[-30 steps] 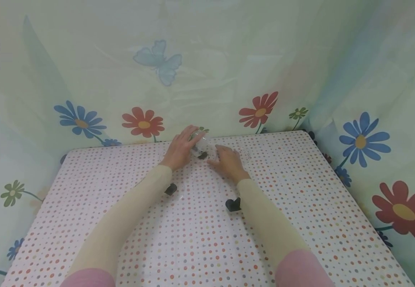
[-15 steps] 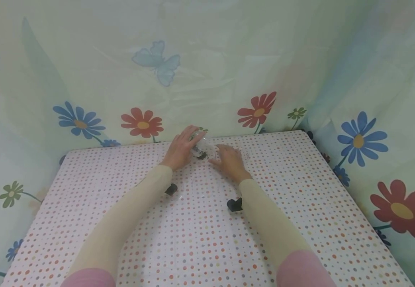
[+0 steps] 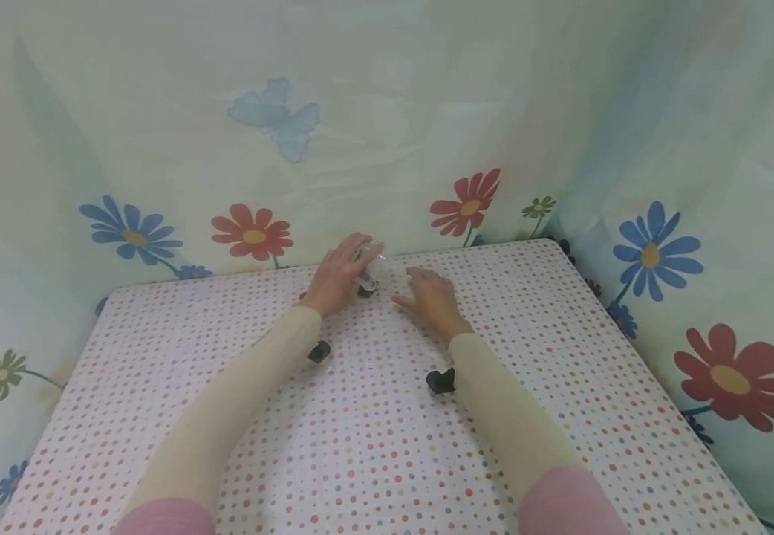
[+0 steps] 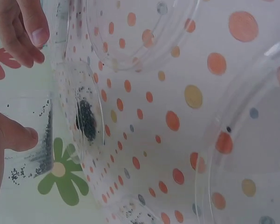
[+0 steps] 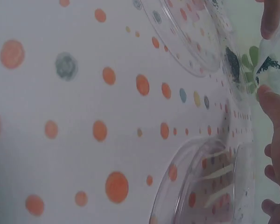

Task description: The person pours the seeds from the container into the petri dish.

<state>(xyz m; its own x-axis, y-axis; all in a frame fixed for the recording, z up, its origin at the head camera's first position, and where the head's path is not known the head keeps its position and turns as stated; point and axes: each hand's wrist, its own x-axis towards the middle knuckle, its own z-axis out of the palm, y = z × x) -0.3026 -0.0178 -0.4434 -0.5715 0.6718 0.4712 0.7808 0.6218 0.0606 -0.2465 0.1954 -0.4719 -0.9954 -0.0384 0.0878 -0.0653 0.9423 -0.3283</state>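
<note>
My left hand (image 3: 339,279) grips a clear plastic cup (image 4: 30,158) at the far edge of the table, its thumb across the side. Many tiny black grains cling inside the cup, which is tilted. Close by it on the table, a clear shallow dish (image 4: 99,100) holds a pile of black grains (image 4: 86,119). My right hand (image 3: 432,303) is just to the right, with fingers loosely bent and nothing held. In the right wrist view its thumb (image 5: 273,105) overlaps the edge of the cup.
Several clear round dishes (image 5: 161,198) lie around the hands on the dotted tabletop (image 3: 374,431). Another clear container (image 4: 135,212) has scattered black grains. A floral backdrop (image 3: 360,171) stands right behind the far table edge. Black wrist-camera parts (image 3: 440,381) show by the sleeves.
The head view has turned slightly right, so backdrop and table sit further left. The left hand keeps its grip on the cup; the right hand stays beside it with its fingers loosely bent.
</note>
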